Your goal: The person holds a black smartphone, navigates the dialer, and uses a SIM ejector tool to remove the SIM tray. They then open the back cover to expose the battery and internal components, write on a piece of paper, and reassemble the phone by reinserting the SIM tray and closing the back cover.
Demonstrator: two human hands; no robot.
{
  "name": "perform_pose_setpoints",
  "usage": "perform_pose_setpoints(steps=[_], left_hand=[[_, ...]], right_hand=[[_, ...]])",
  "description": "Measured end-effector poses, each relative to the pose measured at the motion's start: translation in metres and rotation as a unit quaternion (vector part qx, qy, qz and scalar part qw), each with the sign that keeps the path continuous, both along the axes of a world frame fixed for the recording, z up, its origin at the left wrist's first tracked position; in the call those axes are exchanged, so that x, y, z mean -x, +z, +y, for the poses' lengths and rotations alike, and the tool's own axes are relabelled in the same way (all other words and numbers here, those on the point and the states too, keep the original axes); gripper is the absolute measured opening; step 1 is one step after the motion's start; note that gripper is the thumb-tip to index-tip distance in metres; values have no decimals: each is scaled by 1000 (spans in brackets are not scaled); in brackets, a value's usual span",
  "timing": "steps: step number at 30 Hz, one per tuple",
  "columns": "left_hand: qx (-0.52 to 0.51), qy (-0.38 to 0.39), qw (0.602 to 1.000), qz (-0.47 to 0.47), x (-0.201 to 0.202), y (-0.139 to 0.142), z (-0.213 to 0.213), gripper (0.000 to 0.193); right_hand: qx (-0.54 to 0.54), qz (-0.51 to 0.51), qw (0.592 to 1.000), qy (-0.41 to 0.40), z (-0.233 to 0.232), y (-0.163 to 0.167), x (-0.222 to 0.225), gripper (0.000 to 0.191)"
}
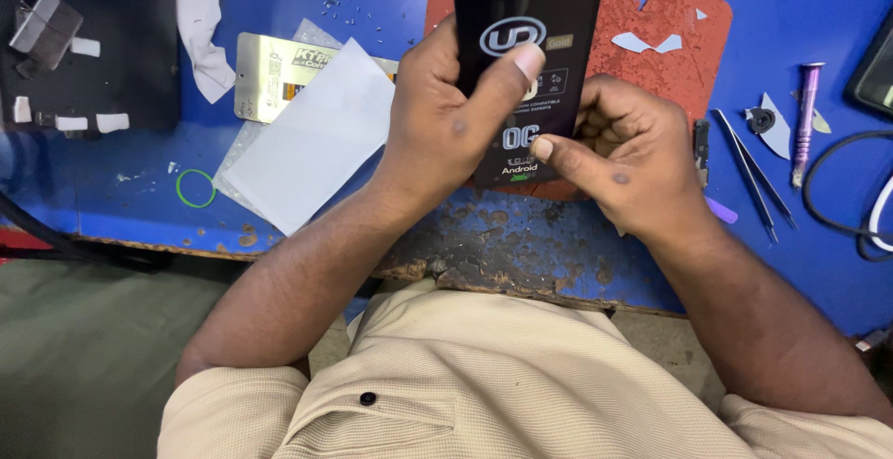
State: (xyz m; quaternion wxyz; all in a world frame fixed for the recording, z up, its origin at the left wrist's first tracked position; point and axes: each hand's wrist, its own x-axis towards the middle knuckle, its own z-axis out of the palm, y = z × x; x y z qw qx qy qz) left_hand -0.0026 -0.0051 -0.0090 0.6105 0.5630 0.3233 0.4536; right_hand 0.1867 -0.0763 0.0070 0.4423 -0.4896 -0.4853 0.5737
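Holding a black phone (535,22) upright above the blue table (791,13), both hands are gripping it. The left hand (446,119) is wrapping the left edge, thumb pressing on the face. The right hand (623,157) is pinching the bottom corner. White sheet (312,138) lying left, tweezers (753,171) right.

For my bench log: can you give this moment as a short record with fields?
held item: black phone screen panel, tilted upright above the bench
left hand: grip around the panel's left edge, thumb across its front
right hand: pinching the panel's lower right corner
surface: blue worktable
left of hands: white sheet, green ring
right of hands: tweezers, purple screwdriver
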Motion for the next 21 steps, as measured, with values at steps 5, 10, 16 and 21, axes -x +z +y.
perform_pose_setpoints(steps=[5, 10, 16, 21], left_hand=[[-2, -8, 1000, -11, 0, -2, 0, 21], [12, -4, 1000, -10, 2, -1, 3, 15], [35, 5, 999, 6, 4, 3, 3, 16], [30, -4, 1000, 7, 5, 3, 4, 18]], right_hand=[[15, 28, 999, 0, 1, -1, -3, 20], [3, 14, 1000, 2, 1, -1, -2, 21], [-3, 13, 1000, 6, 1, 0, -1, 21], [-6, 21, 1000, 9, 1, 0, -1, 22]])
